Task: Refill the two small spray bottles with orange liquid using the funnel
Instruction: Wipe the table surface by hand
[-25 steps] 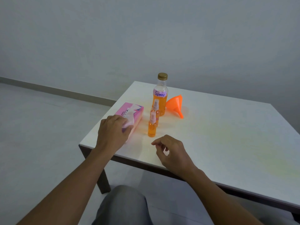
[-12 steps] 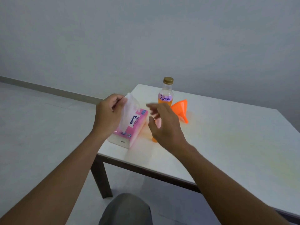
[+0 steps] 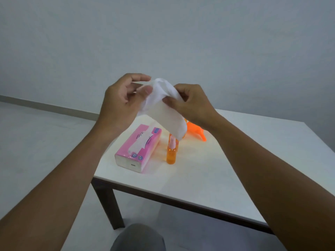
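Both hands were raised above the counter [image 3: 235, 160], each pinching the same white tissue [image 3: 163, 113]. The left hand [image 3: 123, 104] gripped its upper left part between thumb and fingers, and the right hand [image 3: 192, 104] pinched its upper right part. The tissue hung slack between them, its lower corner drooping in front of the things behind it.

A pink tissue pack [image 3: 138, 148] lay flat on the counter near the front left corner, with white tissue showing at its top opening. Just right of the pack stood a small spray bottle [image 3: 171, 153], upright and filled with orange liquid, with a pale sprayer top. A second orange bottle [image 3: 170, 137] stood right behind it, mostly hidden by the first bottle and the hanging tissue, so its details could not be told. The funnel [image 3: 196, 131], orange, lay on its side farther back and to the right, spout pointing right, partly covered by the right wrist. Whether it touched the bottles could not be told.

A grey-clad knee [image 3: 137, 238] showed at the bottom edge, below the counter's front edge.
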